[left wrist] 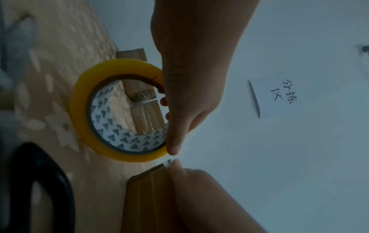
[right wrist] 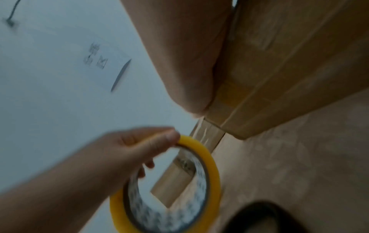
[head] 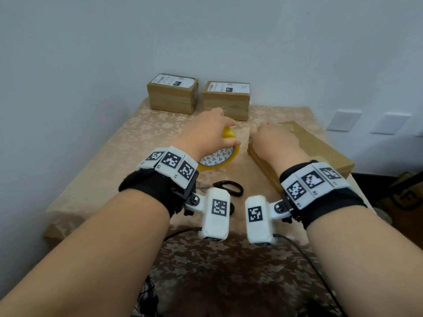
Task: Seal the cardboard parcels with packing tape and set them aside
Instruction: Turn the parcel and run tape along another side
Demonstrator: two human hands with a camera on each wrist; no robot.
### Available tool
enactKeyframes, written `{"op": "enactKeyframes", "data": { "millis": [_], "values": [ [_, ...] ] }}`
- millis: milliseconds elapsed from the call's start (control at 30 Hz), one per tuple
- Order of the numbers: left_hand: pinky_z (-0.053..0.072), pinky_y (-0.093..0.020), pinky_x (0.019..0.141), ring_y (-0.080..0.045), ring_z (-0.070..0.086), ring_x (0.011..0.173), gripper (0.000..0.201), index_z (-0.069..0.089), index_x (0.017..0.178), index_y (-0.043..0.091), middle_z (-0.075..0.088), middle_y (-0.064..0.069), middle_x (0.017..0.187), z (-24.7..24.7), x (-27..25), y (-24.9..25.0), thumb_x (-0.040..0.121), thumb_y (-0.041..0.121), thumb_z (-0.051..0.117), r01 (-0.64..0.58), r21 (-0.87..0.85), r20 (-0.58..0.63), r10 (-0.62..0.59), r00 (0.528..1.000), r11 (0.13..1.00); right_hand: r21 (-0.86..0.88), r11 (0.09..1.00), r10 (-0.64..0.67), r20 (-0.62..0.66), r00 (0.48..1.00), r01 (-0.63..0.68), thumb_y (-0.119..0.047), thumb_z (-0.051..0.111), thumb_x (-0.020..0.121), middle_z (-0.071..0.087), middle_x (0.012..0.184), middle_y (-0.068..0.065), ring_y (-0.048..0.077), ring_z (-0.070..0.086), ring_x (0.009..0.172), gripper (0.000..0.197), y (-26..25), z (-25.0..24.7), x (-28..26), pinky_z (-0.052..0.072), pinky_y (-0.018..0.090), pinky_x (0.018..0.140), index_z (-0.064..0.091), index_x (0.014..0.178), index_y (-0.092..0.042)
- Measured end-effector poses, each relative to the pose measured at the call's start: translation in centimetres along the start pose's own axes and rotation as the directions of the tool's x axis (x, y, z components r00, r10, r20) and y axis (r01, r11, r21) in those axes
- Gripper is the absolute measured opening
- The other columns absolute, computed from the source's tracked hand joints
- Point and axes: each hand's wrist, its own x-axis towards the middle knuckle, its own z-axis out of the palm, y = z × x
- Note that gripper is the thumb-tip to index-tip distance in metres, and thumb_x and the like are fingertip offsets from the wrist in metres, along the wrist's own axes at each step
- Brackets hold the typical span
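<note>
Gripping the yellow tape roll (head: 219, 154) with thumb outside and fingers through the core, the left hand (head: 206, 131) holds it on edge above the patterned tablecloth (head: 128, 143), its open centre facing the person. Lying flat on the long flat parcel (head: 320, 147), the right hand (head: 274, 138) presses near its left corner; the parcel's long axis runs from there toward the near right. Two labelled parcels (head: 172, 93) stand at the far edge; black scissors (head: 229, 187) lie nearer.

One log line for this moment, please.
left hand: grips tape roll | right hand: presses flat parcel | scissors: on table
</note>
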Motion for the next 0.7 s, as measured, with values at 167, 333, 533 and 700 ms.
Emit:
{"op": "enactKeyframes", "data": {
  "millis": [167, 333, 533, 700],
  "values": [
    [0.043, -0.039, 0.095, -0.023, 0.050, 0.116, 0.058, 0.045, 0.137, 0.025, 0.048, -0.002, 0.127, 0.6, -0.5, -0.6, 0.086, 0.047, 0.062, -0.020, -0.102, -0.020, 0.018, 1.000, 0.995, -0.066, 0.997, 0.025, -0.054, 0.998, -0.028, -0.029, 0.017, 0.105, 0.018, 0.156, 0.021, 0.033, 0.020, 0.143, 0.056, -0.7, 1.8, 0.8, 0.019, 0.042, 0.115, 0.011, 0.150, 0.003],
    [0.037, -0.033, 0.097, -0.024, 0.047, 0.116, 0.057, 0.034, 0.144, 0.028, 0.045, -0.007, 0.123, 1.0, -0.9, -1.8, 0.093, 0.043, 0.054, 0.012, -0.255, 0.007, -0.010, 1.000, 0.967, -0.108, 0.994, -0.025, -0.058, 0.998, 0.018, -0.016, 0.019, 0.102, 0.017, 0.155, 0.024, 0.036, 0.018, 0.143, 0.053, -0.5, 2.2, 1.7, 0.017, 0.042, 0.118, 0.009, 0.150, 0.004],
    [0.038, -0.030, 0.090, -0.018, 0.046, 0.101, 0.047, 0.044, 0.139, 0.031, 0.042, -0.001, 0.102, 0.4, -0.8, -1.7, 0.094, 0.038, 0.054, -0.061, -0.278, -0.077, 0.041, 0.996, 0.959, -0.100, 0.988, -0.119, -0.039, 0.992, 0.114, -0.020, 0.022, 0.102, 0.013, 0.158, 0.018, 0.031, 0.012, 0.146, 0.055, 0.5, 2.4, 2.8, 0.014, 0.042, 0.120, 0.008, 0.152, -0.001],
    [0.035, -0.031, 0.091, -0.021, 0.042, 0.105, 0.051, 0.038, 0.143, 0.033, 0.042, -0.004, 0.107, 0.7, -0.5, -1.3, 0.094, 0.039, 0.052, -0.074, -0.193, 0.002, 0.076, 0.997, 0.978, -0.041, 0.995, -0.093, -0.054, 0.994, 0.091, -0.014, 0.023, 0.101, 0.006, 0.159, 0.020, 0.031, 0.007, 0.147, 0.056, -0.1, 2.1, 2.4, 0.010, 0.040, 0.120, 0.002, 0.151, 0.001]
  ]
}}
